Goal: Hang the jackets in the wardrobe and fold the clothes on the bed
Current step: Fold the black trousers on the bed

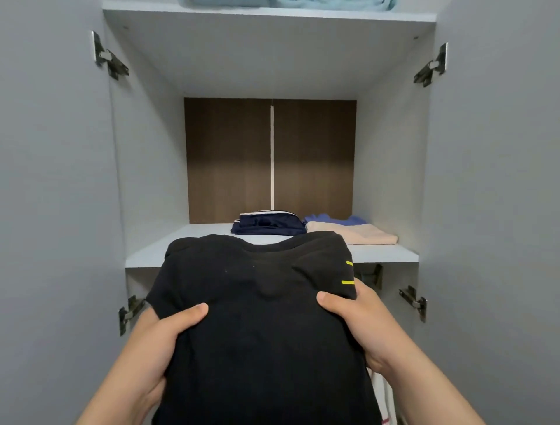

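A folded black garment with small yellow marks on its right side fills the lower middle of the head view. My left hand grips its left edge, thumb on top. My right hand grips its right edge the same way. The garment's far end lies over the front edge of the grey wardrobe shelf. The wardrobe stands open in front of me.
At the back of the shelf lie a folded navy garment and a beige garment over a blue one. Light blue fabric sits on the shelf above. Open grey doors with hinges flank both sides.
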Motion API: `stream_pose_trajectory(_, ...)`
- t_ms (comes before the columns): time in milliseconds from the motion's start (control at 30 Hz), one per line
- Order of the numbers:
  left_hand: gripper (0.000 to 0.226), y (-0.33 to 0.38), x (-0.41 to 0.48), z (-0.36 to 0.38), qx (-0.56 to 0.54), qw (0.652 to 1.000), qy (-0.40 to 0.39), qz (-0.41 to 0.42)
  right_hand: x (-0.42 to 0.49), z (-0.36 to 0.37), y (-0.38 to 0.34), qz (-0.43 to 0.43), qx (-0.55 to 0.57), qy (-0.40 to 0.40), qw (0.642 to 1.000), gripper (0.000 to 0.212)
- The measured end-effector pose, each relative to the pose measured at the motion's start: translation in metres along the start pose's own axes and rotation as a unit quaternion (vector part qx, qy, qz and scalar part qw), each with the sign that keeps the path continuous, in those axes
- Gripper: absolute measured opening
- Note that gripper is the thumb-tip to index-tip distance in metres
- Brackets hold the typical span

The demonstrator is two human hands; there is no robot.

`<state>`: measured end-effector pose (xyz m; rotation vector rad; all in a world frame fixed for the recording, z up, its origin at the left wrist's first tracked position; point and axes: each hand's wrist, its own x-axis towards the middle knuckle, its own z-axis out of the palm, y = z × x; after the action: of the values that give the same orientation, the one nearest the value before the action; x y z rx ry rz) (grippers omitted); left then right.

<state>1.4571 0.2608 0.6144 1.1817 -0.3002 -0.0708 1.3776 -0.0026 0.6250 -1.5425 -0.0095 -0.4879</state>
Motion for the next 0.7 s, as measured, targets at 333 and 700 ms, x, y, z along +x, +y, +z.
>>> stream_pose_trajectory(333,0.045,0.031,0.156,0.049,0.007,1.000,0.000,-0.027,0.178,-0.027,-0.019,0.001,0.040,-0.056,0.998,0.016)
stream_pose_trajectory(700,0.029,0.030,0.335,0.070,0.143,0.977,0.021,-0.156,0.331,-0.019,-0.001,0.138,-0.005,0.026,0.990,0.015)
